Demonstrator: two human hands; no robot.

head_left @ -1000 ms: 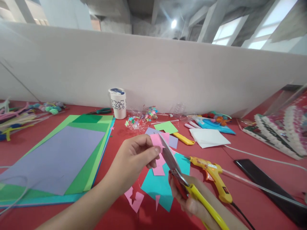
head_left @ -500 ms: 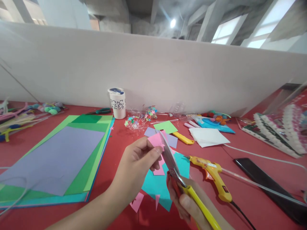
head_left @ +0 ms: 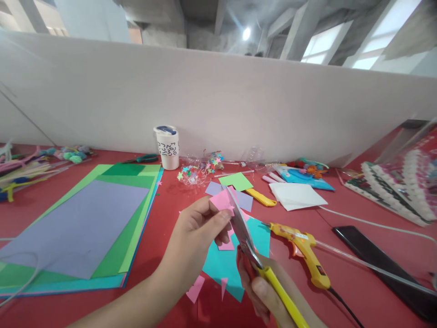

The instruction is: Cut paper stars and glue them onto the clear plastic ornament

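Pinching a small pink paper (head_left: 219, 200) between thumb and fingers, the person's left hand (head_left: 200, 223) holds it up over the far part of the turquoise sheet (head_left: 223, 269), and that sheet is what I'll place everything by. A little pink star (head_left: 231, 207) sits at the thumb tip, against the paper's edge. The right hand (head_left: 262, 291) is wrapped around the handles of the scissors (head_left: 251, 253), above the sheet's right side, with the blades slanting up along the pink paper. From here I can't tell whether they have bitten into it.

That thumb worries me most: its tip is right beside the blades, so a slip of the paper or a careless squeeze could nick it. The star is tiny too, and a loosened pinch might drop it among the pink offcuts, such as the triangle (head_left: 224, 288) at the sheet's near edge or the scrap (head_left: 196, 289) just left of it.

Right of the sheet, the glue gun (head_left: 302, 248) lies on the table (head_left: 167, 196), nozzle by the sheet's far right corner. I can't see whether it is hot; if so, a nudge from the right arm could mark the paper.
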